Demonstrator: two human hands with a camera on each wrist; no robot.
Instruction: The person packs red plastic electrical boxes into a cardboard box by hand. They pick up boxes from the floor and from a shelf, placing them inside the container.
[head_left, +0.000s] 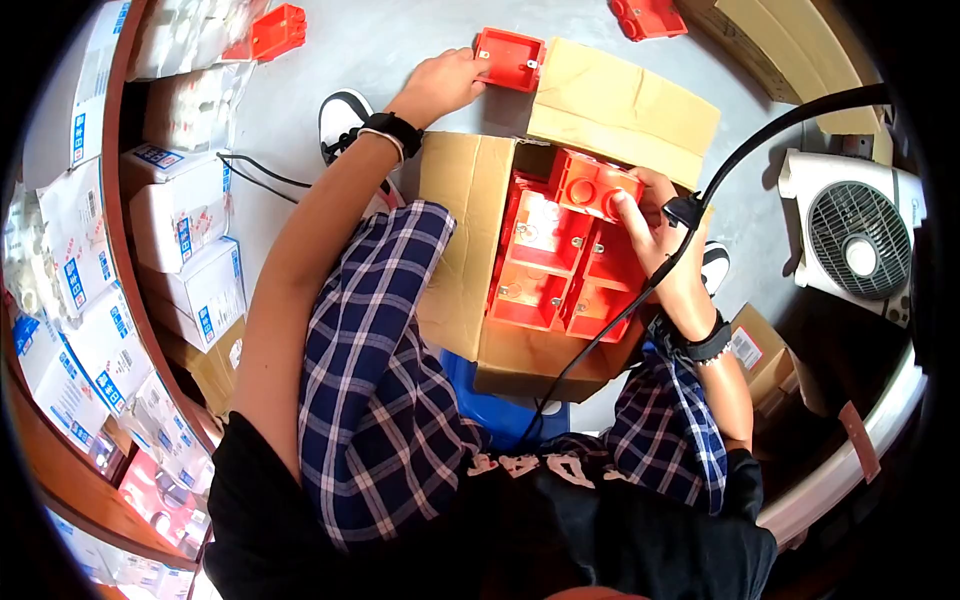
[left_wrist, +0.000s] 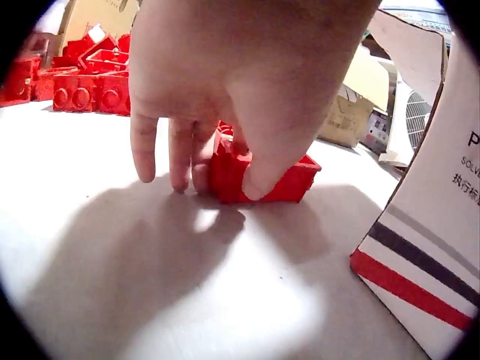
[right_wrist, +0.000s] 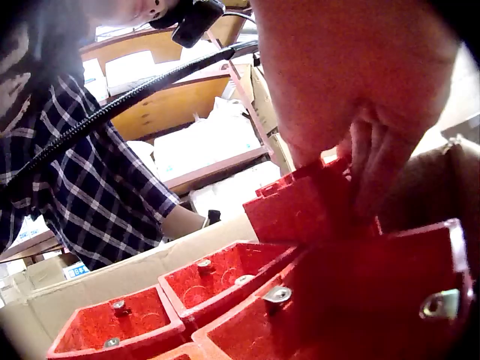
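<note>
On the grey floor beyond the carton, my left hand [head_left: 442,84] pinches the near side of a red electrical wall box [head_left: 512,62], its open face up. Thumb and fingers straddle that box's wall in the left wrist view, close to the floor. My right hand [head_left: 665,235] grips a second red wall box [head_left: 592,186] at the far end of the open cardboard carton [head_left: 465,230]. Its round knockouts face the head camera. Below it, several wall boxes [head_left: 530,295] with metal screw tabs lie in rows, open side up; the right wrist view shows them close.
Loose red boxes lie on the floor at far left [head_left: 278,33] and far right [head_left: 648,17]. A black cable [head_left: 740,150] arches across the right forearm. A white fan [head_left: 855,235] stands right; shelved white cartons [head_left: 100,270] line the left. A blue stool [head_left: 485,405] shows under the carton.
</note>
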